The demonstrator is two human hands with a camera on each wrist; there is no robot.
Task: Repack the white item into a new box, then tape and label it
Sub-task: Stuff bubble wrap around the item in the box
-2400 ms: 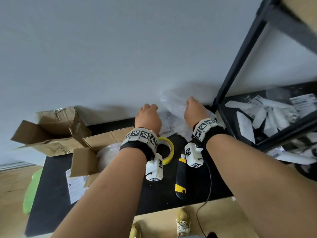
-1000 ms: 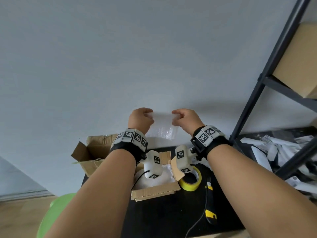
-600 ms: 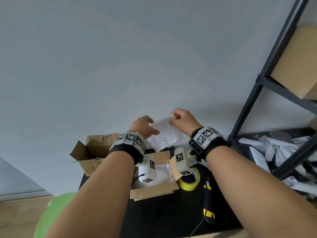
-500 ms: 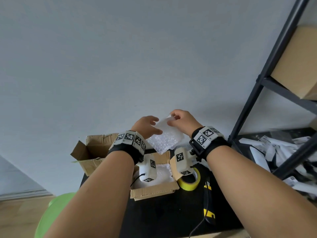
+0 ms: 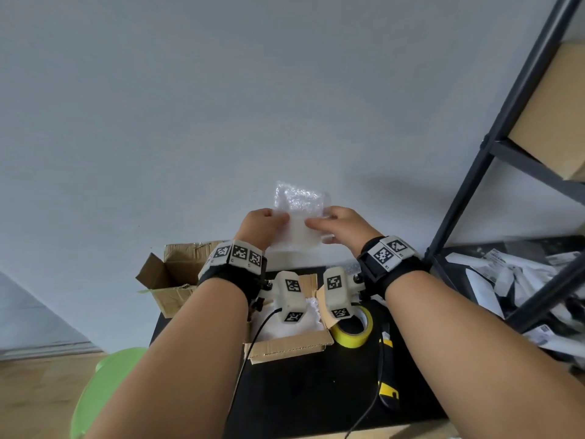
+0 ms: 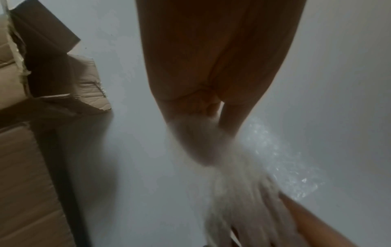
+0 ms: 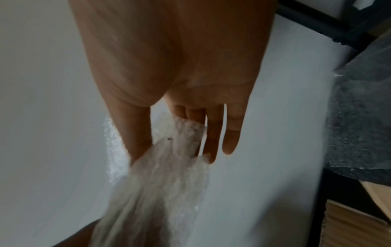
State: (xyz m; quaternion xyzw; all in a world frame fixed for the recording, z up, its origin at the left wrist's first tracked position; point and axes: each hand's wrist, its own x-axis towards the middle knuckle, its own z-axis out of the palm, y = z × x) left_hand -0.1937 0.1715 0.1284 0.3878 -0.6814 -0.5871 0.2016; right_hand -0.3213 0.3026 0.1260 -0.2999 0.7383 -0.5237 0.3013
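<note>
Both hands hold a clear sheet of bubble wrap (image 5: 299,213) up in front of the wall. My left hand (image 5: 262,226) grips its left edge and my right hand (image 5: 338,226) pinches its right edge. In the right wrist view the thumb and forefinger of my right hand (image 7: 173,153) pinch the bubble wrap (image 7: 167,180), with the other fingers straight. In the left wrist view my left hand (image 6: 213,133) shows blurred through the bubble wrap (image 6: 243,175). Below my wrists an open cardboard box (image 5: 291,346) stands on the black table, with white padding (image 5: 311,315) visible inside.
A yellow tape roll (image 5: 353,331) lies right of the box, and a black and yellow utility knife (image 5: 387,391) lies nearer me. A torn open box (image 5: 171,280) stands at the back left. A black shelf frame (image 5: 474,172) with white packets rises on the right. A green chair (image 5: 104,391) is at lower left.
The bubble wrap hung tilted and low half a second ago. It now stands higher and flat, and my left hand has taken hold of its left edge.
</note>
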